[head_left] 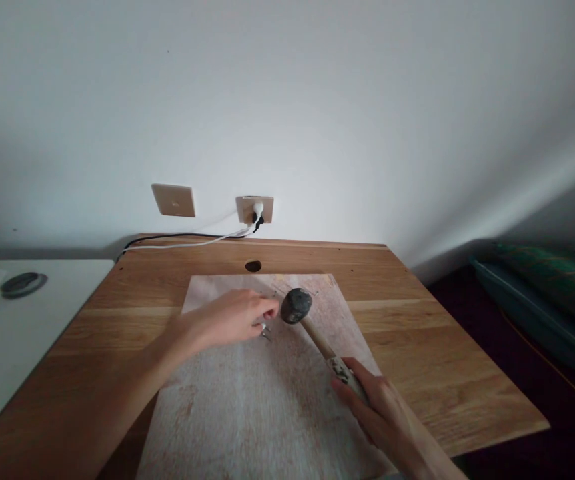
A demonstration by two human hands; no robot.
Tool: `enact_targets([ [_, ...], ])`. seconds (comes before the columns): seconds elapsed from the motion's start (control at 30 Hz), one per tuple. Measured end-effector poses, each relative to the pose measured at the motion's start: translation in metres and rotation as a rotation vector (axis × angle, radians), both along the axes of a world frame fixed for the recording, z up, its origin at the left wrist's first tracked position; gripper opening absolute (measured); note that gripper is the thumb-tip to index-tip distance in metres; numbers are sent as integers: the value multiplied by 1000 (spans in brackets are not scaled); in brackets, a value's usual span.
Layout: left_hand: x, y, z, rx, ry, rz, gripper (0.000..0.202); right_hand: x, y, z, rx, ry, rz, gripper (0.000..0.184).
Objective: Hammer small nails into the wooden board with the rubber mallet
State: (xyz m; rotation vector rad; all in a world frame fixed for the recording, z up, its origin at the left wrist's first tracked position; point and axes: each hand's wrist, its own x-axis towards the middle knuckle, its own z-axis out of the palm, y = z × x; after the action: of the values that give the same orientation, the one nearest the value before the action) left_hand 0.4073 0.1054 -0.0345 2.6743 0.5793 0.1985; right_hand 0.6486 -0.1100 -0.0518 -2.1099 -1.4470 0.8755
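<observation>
My right hand [375, 400] is wrapped round the pale wrapped grip of a mallet [320, 340]. The mallet's dark, rounded head [296, 306] is over the far part of a pale wooden board [227, 407], just right of my left hand. Above the board, my left hand [240, 317] is closed with its fingers curled and thumb tucked in; what it pinches, if anything, is hidden. Small shiny metal pieces [266, 332], which look like nails, show just under its thumb. Another thin nail-like piece [316, 292] is near the board's far right corner.
The board lies on a wooden desk [427, 360] with a round cable hole [253, 266]. Behind it, cables [192, 241] run to a wall socket [255, 209]. A white table [27, 333] with a dark round object [24, 285] adjoins on the left; green cushions [552, 293] lie right.
</observation>
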Motion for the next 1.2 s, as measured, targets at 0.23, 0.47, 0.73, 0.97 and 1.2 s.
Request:
enact_targets([
  [0.23, 12, -20, -19, 190, 46, -47, 37, 0, -5, -6, 63, -19, -47, 58],
  [0.47, -9, 24, -7, -102, -286, 112, 25, 3, -4, -8, 28, 15, 5, 62],
  [0.73, -30, 59, -36, -277, -349, 304, 7, 7, -13, -14, 49, -48, -98, 61],
  [0.97, -23, 54, -43, -285, -418, 327, 3, 3, -8, -14, 55, -28, -71, 57],
  [1.2, -23, 50, -36, -278, -399, 322, 3, 5, -13, -21, 48, 13, -133, 65],
])
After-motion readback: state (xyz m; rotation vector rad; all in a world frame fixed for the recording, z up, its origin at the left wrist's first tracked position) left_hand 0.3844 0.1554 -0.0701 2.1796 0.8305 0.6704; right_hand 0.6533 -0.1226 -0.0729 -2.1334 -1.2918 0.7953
